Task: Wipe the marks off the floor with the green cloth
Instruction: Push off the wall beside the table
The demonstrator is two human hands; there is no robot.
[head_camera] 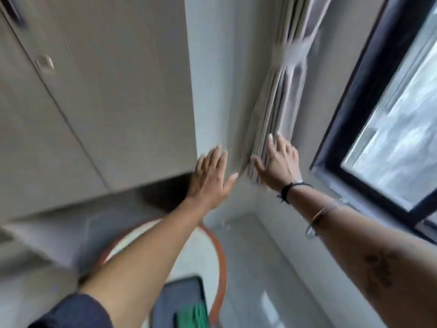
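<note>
Left hand (211, 172) and right hand (277, 162), fingers spread, flank the pleated curtain (274, 98).

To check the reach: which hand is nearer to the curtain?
Right. The right hand lies on the curtain folds; the left hand is spread beside it, against the wall.

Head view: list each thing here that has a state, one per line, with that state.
left hand: open, flat, empty, beside the curtain
right hand: open, fingers on the curtain folds
curtain: gathered, tied back
green cloth: lying on the dark tray, unheld
dark tray: resting on the round table
window: glass blurred, cannot tell whether open
</note>
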